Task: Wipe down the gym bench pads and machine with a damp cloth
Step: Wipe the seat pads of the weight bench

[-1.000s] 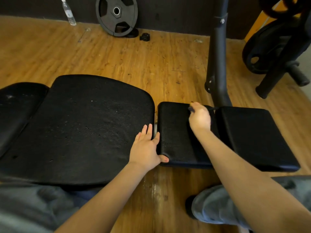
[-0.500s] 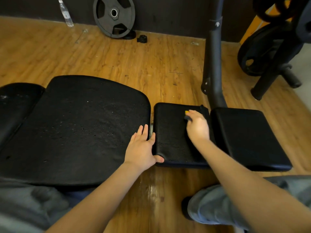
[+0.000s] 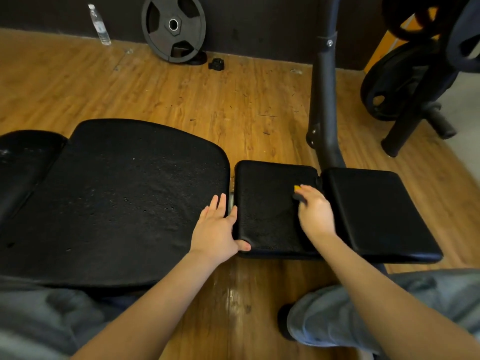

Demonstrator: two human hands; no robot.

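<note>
The middle pad [image 3: 270, 203] is being wiped — cloth [image 3: 297, 193] gripped by the right hand [image 3: 315, 214], left hand [image 3: 217, 227] laid flat; machine frame [image 3: 324, 100] judged untouched.

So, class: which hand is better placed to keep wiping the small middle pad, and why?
The right hand: it already holds the cloth on the middle pad. The left hand lies flat, bracing the large pad.

Bare forearms, no sleeves in view, grey trousers [image 3: 389, 307], dark shoe [image 3: 283, 320]
</note>
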